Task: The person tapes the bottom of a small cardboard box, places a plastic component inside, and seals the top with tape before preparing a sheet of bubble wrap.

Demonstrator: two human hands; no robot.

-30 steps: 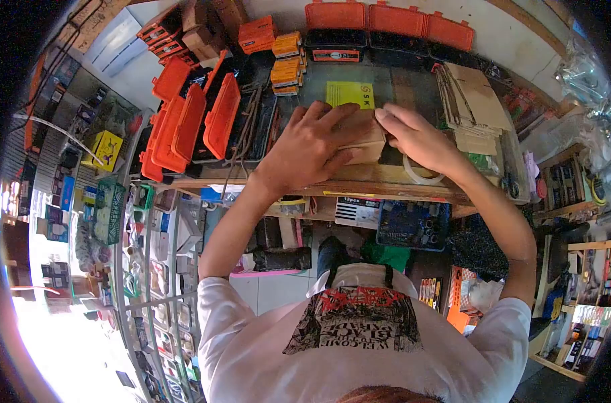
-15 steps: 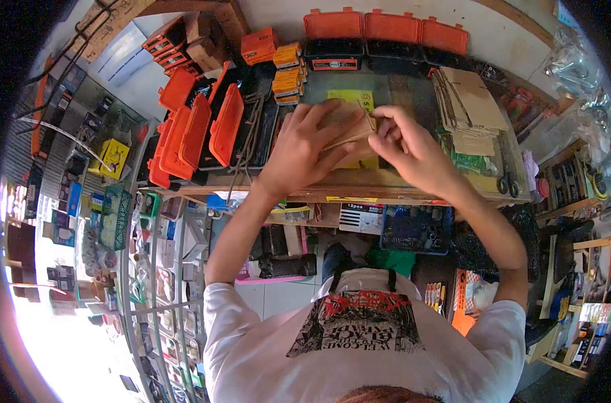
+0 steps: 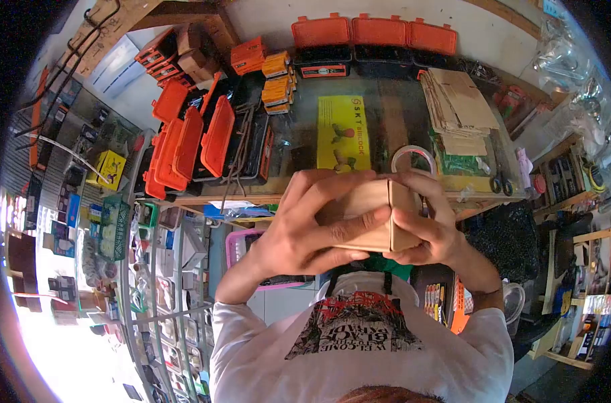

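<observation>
A small brown cardboard box (image 3: 359, 208) is held between both hands, close to my chest and in front of the table's edge. My left hand (image 3: 302, 225) wraps round the box's left part, its thumb lying across the face. On the right end, my right hand (image 3: 430, 225) grips the box with thumb and fingers at the end panel. Behind the hands, a yellow printed sheet (image 3: 344, 131) lies on the glass-topped table (image 3: 295, 151). A roll of clear tape (image 3: 414, 152) stands just beyond my right hand.
Open orange and black toolboxes (image 3: 218, 138) stand at the left, with more (image 3: 376, 37) at the back. Small yellow boxes (image 3: 276, 91) are stacked near them. Flat cardboard pieces (image 3: 460, 104) and scissors (image 3: 501, 184) lie at the right.
Both hands have come off the tabletop towards my body with the cardboard, which now shows as a closed box shape. The yellow sheet and the tape roll have come into view.
</observation>
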